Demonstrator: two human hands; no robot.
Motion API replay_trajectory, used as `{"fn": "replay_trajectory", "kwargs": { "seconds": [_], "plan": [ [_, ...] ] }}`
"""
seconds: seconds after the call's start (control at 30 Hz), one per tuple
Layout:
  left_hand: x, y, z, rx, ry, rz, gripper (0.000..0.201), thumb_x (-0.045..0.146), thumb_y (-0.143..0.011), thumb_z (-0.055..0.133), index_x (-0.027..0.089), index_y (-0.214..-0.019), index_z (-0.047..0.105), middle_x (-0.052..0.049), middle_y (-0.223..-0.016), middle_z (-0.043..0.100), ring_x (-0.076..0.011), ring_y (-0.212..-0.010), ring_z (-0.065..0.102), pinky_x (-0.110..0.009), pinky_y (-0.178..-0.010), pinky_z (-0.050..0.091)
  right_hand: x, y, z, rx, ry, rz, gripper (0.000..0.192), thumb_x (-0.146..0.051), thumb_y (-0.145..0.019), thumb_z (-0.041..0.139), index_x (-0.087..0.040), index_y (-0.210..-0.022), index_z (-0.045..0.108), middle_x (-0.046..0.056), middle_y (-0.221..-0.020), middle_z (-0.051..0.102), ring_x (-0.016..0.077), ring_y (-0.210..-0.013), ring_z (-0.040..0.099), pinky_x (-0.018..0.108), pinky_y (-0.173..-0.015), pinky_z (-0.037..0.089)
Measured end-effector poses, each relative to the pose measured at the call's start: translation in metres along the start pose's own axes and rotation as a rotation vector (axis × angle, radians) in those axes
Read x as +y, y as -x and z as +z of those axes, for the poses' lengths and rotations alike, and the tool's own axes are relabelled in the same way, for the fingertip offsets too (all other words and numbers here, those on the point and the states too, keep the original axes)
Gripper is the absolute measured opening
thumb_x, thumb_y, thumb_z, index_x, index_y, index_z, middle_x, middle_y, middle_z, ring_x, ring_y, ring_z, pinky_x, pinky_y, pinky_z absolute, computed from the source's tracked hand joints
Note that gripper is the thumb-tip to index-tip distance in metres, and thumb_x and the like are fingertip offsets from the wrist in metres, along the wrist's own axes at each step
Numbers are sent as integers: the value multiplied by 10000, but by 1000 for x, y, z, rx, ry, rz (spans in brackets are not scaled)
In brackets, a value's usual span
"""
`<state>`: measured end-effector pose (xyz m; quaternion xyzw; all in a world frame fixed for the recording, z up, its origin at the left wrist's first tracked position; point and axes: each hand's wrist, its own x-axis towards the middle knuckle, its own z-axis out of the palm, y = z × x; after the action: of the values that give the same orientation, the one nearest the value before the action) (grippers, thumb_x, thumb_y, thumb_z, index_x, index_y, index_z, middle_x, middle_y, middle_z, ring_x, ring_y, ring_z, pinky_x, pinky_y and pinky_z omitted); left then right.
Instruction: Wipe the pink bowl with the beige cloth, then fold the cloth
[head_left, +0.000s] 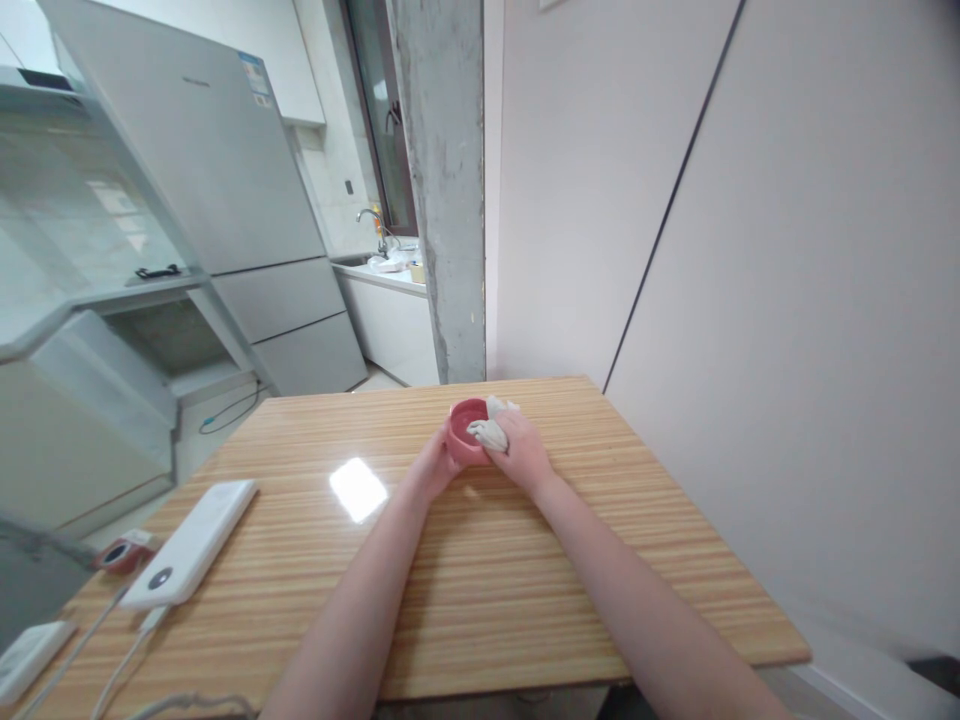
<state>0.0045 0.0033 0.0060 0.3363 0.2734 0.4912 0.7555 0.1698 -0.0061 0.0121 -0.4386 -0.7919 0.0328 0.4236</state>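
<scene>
Head view: bowl (466,428) is gripped by left hand (433,467); cloth (491,432) is clenched in right hand (523,450), wiping apparently under way.

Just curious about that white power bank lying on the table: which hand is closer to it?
Left. The left hand, holding the pink bowl, sits nearer the power bank; the right hand, gripping a cloth, is beyond the bowl.

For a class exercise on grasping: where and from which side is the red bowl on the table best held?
Probably by its outer wall, from the left. The bowl stands upright on the table, its rounded side bare on the left, where the left hand cups it. The right hand presses a cloth over the right rim.
</scene>
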Motion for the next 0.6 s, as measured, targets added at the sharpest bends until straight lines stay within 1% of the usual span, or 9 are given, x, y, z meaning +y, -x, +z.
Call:
{"fn": "replay_trajectory", "kwargs": {
  "seconds": [0.1,0.13,0.23,0.3,0.37,0.43,0.5,0.53,0.6],
  "plan": [
    [-2,-1,1,16,28,-14,401,394,-846,563,105,-1117,622,-141,-1103,676,-221,-971,651,-340,-860,524,-1,-1,-1,-53,5,-7,147,-322,-850,539,-188,-851,600,81,-899,624,222,-874,539,374,-850,434],
    [-3,-3,2,48,37,34,382,364,-831,587,107,-1111,620,-135,-1076,685,-216,-955,656,-338,-859,522,-5,0,2,-71,10,11,142,-300,-850,534,-186,-894,604,82,-925,625,221,-891,539,367,-851,433],
    [-7,-6,6,150,61,285,377,288,-767,666,150,-1113,606,-88,-1039,698,-195,-947,657,-313,-875,504,-23,0,15,-112,31,80,221,-213,-820,535,-182,-1032,587,86,-1010,620,219,-938,541,341,-841,435],
    [-7,-7,8,184,51,385,396,264,-730,706,179,-1104,607,-58,-1018,703,-182,-937,658,-287,-870,495,-32,1,22,-125,42,106,259,-189,-796,548,-178,-1054,576,91,-1035,613,221,-951,540,334,-837,435],
    [-5,-5,8,173,36,361,397,306,-732,706,183,-1096,612,-56,-1007,705,-187,-931,657,-287,-855,498,-34,1,22,-116,52,115,218,-192,-796,550,-176,-1011,579,90,-1008,615,225,-940,538,338,-832,432],
    [-3,-3,7,137,33,252,416,413,-762,659,158,-1089,618,-85,-1010,701,-211,-936,654,-318,-841,507,-28,-1,16,-110,53,96,121,-223,-811,549,-182,-919,586,82,-946,617,225,-903,536,342,-816,429],
    [-1,-3,6,123,31,160,438,453,-777,626,132,-1076,621,-111,-1009,696,-227,-931,653,-341,-837,511,-18,-2,7,-121,38,46,85,-271,-827,552,-192,-830,582,71,-902,614,219,-877,532,343,-814,425],
    [-1,-3,5,132,28,136,418,422,-770,641,127,-1067,622,-112,-1003,696,-226,-925,654,-341,-838,511,-14,-3,3,-128,29,23,106,-293,-833,553,-195,-803,579,68,-895,612,216,-873,530,343,-819,422],
    [-2,-4,4,191,20,157,371,298,-733,689,138,-1059,613,-95,-993,694,-210,-911,655,-322,-835,509,-10,-3,1,-125,26,28,116,-302,-837,552,-194,-808,584,68,-900,613,215,-878,530,345,-830,417]
  ]
}}
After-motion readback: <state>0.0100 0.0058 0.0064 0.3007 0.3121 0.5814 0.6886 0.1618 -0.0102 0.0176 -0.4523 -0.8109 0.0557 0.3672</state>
